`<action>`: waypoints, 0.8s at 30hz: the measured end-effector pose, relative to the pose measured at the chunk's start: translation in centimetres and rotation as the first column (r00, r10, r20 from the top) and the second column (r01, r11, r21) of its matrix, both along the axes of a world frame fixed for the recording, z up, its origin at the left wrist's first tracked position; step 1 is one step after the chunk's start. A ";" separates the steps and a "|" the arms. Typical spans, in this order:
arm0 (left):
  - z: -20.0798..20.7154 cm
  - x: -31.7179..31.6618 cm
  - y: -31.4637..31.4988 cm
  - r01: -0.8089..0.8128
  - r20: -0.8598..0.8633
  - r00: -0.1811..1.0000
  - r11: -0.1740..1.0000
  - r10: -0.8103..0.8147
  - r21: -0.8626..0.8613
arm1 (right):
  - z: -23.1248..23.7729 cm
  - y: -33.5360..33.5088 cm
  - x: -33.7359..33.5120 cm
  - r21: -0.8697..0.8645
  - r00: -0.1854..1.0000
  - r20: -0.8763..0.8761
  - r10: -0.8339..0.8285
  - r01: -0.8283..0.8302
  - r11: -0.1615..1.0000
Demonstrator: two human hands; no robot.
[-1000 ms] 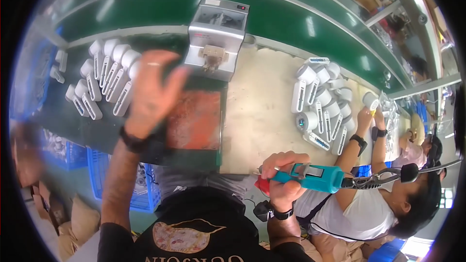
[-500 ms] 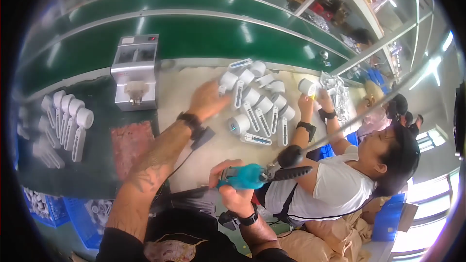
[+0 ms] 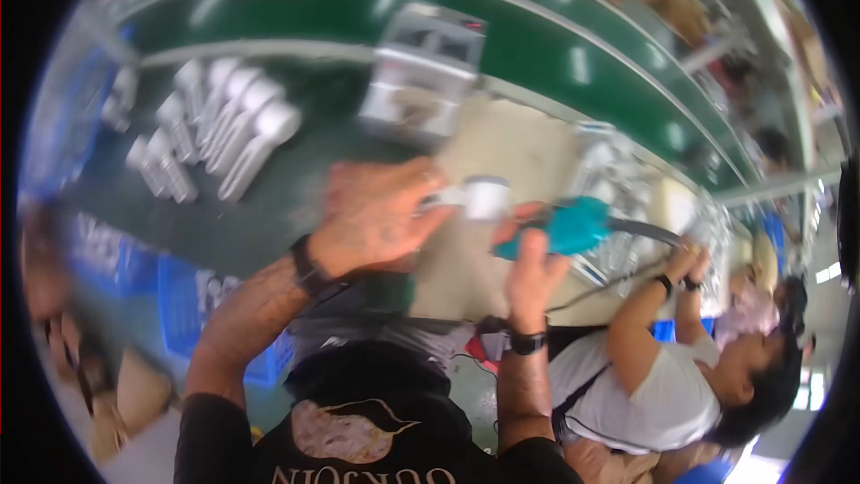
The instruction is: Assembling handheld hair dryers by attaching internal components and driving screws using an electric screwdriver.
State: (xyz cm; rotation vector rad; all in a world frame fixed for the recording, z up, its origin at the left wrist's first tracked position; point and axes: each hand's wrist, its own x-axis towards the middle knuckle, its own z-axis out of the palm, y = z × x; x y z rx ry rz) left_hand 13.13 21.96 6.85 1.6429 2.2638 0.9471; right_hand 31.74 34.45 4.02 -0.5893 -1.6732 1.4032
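"White part point(image 3: 486, 198) first: where is it?"

"Between the two grips, over the counter point(image 3: 448, 276). The left grip point(image 3: 381, 220) has it, fingers closed about its narrow end, as best the blur shows."

"And its long axis?"

"Roughly crosswise: narrow end in the fingers, round head out past them toward the right."

"What of the right grip point(image 3: 530, 273)?"

"Clenched round a teal tool point(image 3: 578, 226), whose front end points left, toward that round head. They look just beside each other; whether they touch, I cannot tell."

"Which hand is nearer the head?"

"Close to even; the right fingers look slightly nearer. A dark cord point(image 3: 647, 230) leaves the tool rightward."

"Farther out?"

"A pile of white pieces point(image 3: 598, 166) beyond the tool, another batch point(image 3: 237, 125) well to the left, and the silver machine point(image 3: 417, 81) behind the part."
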 end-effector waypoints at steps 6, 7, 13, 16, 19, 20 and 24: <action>-4.1 -2.0 -3.8 0.055 -0.079 0.996 0.954 -0.033 0.295 | 3.1 -1.0 -3.7 -0.048 0.990 -0.138 0.027 -0.034 0.998; -5.0 -2.6 -4.3 0.081 -0.037 0.997 0.961 -0.074 0.265 | 3.8 -1.1 -4.5 -0.069 0.975 -0.220 0.031 -0.048 0.996; -5.6 -4.1 -4.4 0.149 -0.151 0.980 0.982 -0.131 0.116 | 6.0 -1.2 -12.4 -0.066 0.966 -0.256 0.026 -0.045 0.997; -6.9 -4.2 -5.0 0.223 -0.217 0.960 0.950 -0.176 0.218 | 5.1 -0.5 -16.2 0.054 0.980 -0.191 0.055 -0.046 0.997; -6.9 -4.5 -5.1 0.202 -0.177 0.971 0.952 -0.164 0.228 | 4.6 0.2 -18.8 0.188 0.990 -0.094 0.105 -0.086 0.978; -7.0 -4.6 -5.0 0.191 -0.147 0.976 0.955 -0.160 0.227 | 4.2 0.4 -19.5 0.189 0.990 -0.091 0.112 -0.094 0.978; -7.0 -4.4 -4.9 0.143 -0.112 0.986 0.968 -0.122 0.207 | 3.0 0.4 -20.7 0.181 0.978 -0.124 0.169 -0.146 0.973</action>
